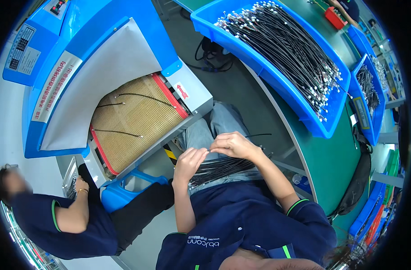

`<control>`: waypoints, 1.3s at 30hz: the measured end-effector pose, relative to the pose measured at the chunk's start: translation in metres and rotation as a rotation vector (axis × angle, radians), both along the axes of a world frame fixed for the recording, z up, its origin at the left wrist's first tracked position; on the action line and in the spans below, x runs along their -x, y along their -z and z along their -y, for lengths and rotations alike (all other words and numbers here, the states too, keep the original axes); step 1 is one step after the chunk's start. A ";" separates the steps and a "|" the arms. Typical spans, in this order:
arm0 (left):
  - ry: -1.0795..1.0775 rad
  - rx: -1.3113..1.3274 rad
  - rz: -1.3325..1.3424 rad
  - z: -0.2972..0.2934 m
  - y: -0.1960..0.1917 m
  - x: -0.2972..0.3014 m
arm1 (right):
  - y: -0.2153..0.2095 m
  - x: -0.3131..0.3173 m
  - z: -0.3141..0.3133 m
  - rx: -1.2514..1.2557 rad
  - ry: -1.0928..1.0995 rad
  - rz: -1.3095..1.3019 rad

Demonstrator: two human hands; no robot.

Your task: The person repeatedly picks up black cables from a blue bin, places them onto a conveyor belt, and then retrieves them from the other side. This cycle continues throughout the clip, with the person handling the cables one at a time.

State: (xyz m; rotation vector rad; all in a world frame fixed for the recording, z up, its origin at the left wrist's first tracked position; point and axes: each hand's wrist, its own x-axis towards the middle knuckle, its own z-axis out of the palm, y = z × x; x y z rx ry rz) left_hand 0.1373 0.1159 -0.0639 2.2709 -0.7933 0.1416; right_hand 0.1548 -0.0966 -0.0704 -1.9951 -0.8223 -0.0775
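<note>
Seated at the conveyor, you work a bundle of thin black cables [221, 167] that lies across your lap, glossy strands bunched together and fanning toward the right. Your left hand [190, 163] curls down onto the near end of the bundle, its grip closed loosely over the strands. Your right hand [233, 144], just above and touching the left, pinches a single black cable [255, 135] between fingertips, the wire running out straight to the right. To the left, a tan mesh conveyor belt [133, 126] with red edging emerges from a blue machine housing [97, 31]; three slim cables lie well apart on its woven surface. On the far right, a green desk [324, 157] carries a long blue plastic bin [277, 76] heaped with black cables tipped in silver metal ends, and a smaller blue bin [367, 117] beside it holds more. At the near left, another person in a dark blue shirt [56, 225] sits with a hand [81, 184] by the belt's lower end.
</note>
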 end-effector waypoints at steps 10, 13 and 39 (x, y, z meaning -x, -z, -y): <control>-0.058 0.114 0.043 0.011 0.000 0.003 | -0.004 0.002 0.001 0.033 0.064 -0.039; -0.070 0.142 0.058 0.011 0.002 0.003 | -0.005 0.003 0.000 0.012 0.063 -0.040; -0.450 0.063 -0.055 -0.072 0.015 0.016 | -0.018 -0.006 0.074 0.166 0.231 -0.334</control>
